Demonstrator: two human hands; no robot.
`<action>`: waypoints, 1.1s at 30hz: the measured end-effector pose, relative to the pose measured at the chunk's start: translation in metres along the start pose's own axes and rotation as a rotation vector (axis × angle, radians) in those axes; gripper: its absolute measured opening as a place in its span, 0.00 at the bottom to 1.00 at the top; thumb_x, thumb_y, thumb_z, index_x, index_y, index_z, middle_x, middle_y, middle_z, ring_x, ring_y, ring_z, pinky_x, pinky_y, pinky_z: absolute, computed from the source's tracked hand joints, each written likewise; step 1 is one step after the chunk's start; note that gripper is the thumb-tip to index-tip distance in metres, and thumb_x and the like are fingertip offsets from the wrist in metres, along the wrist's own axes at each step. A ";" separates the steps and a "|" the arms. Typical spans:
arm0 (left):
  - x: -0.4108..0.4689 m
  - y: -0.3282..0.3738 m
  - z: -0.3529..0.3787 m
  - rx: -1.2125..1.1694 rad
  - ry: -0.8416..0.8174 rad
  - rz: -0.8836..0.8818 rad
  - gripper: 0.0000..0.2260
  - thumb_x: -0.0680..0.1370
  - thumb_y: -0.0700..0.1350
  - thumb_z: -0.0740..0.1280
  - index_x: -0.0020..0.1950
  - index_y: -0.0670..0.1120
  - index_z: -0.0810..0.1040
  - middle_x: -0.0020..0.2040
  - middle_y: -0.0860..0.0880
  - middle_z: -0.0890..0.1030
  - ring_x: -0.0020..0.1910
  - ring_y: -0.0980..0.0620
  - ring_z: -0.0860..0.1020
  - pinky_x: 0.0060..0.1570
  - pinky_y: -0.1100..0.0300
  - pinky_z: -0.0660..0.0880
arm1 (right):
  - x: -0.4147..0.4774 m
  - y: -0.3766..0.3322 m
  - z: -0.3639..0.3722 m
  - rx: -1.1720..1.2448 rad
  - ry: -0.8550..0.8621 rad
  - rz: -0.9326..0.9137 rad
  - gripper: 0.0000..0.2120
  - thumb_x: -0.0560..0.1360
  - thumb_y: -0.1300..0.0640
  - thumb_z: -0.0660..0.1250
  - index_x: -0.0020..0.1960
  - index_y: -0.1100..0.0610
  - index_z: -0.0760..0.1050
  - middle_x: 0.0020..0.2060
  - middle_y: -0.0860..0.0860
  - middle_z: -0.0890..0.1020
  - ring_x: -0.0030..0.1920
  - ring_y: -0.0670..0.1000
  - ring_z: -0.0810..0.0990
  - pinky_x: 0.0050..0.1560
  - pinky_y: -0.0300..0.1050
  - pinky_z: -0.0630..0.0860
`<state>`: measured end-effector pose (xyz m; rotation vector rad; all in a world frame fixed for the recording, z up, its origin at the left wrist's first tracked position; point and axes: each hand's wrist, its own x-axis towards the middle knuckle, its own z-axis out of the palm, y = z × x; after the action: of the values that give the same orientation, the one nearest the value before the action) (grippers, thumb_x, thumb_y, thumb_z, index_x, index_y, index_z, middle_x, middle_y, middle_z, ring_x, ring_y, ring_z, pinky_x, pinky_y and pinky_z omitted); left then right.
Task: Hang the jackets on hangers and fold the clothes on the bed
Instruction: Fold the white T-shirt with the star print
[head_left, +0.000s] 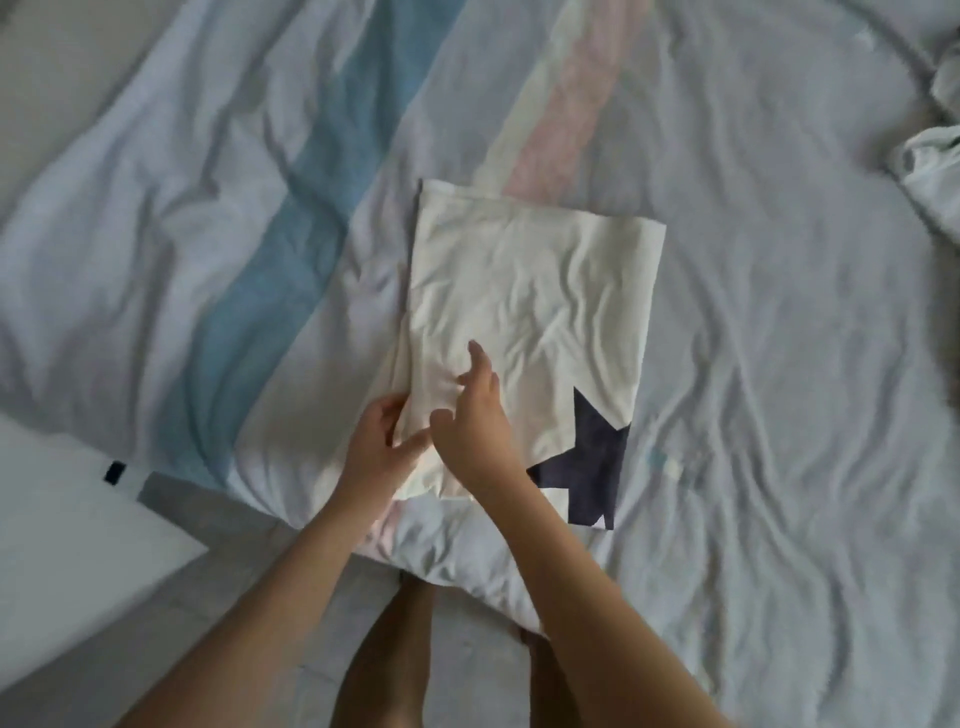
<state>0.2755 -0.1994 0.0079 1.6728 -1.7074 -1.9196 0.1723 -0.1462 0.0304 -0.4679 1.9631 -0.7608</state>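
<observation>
A cream shirt (540, 291) with a dark blue star print (587, 467) lies folded into a narrow rectangle on the bed (779, 364). My left hand (376, 447) grips the shirt's near left edge, fingers curled under the fabric. My right hand (475, 421) rests flat on top of the shirt just beside it, fingers extended and pressing the cloth down.
The bed cover is pale with a blue stripe (270, 270) and a pink stripe (561, 130). Another crumpled pale garment (935, 171) lies at the right edge. A white piece of furniture (67, 545) stands at the lower left beside the bed. My legs show on the grey floor below.
</observation>
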 end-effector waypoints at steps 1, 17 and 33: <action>-0.005 -0.005 0.004 0.092 0.008 0.061 0.23 0.68 0.46 0.74 0.60 0.46 0.69 0.51 0.54 0.76 0.46 0.64 0.77 0.43 0.75 0.70 | 0.008 0.003 -0.009 0.057 0.051 0.032 0.34 0.76 0.63 0.59 0.77 0.52 0.47 0.67 0.53 0.68 0.58 0.55 0.76 0.55 0.48 0.73; -0.037 -0.032 0.010 0.683 0.184 0.645 0.21 0.66 0.34 0.68 0.56 0.51 0.72 0.56 0.54 0.76 0.31 0.56 0.76 0.31 0.69 0.67 | 0.157 -0.066 -0.082 -0.949 0.012 -0.347 0.42 0.62 0.55 0.75 0.72 0.47 0.61 0.65 0.57 0.63 0.68 0.59 0.60 0.70 0.52 0.52; -0.055 -0.033 0.010 0.275 0.291 0.614 0.15 0.78 0.35 0.61 0.63 0.46 0.72 0.65 0.49 0.72 0.58 0.58 0.76 0.52 0.59 0.78 | 0.119 -0.096 -0.039 -1.597 -0.734 -1.002 0.20 0.70 0.57 0.69 0.61 0.47 0.71 0.55 0.43 0.76 0.62 0.49 0.71 0.64 0.46 0.58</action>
<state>0.3094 -0.1445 0.0168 1.2006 -2.0974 -1.1574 0.0824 -0.2753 0.0335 -2.3273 1.1165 0.6355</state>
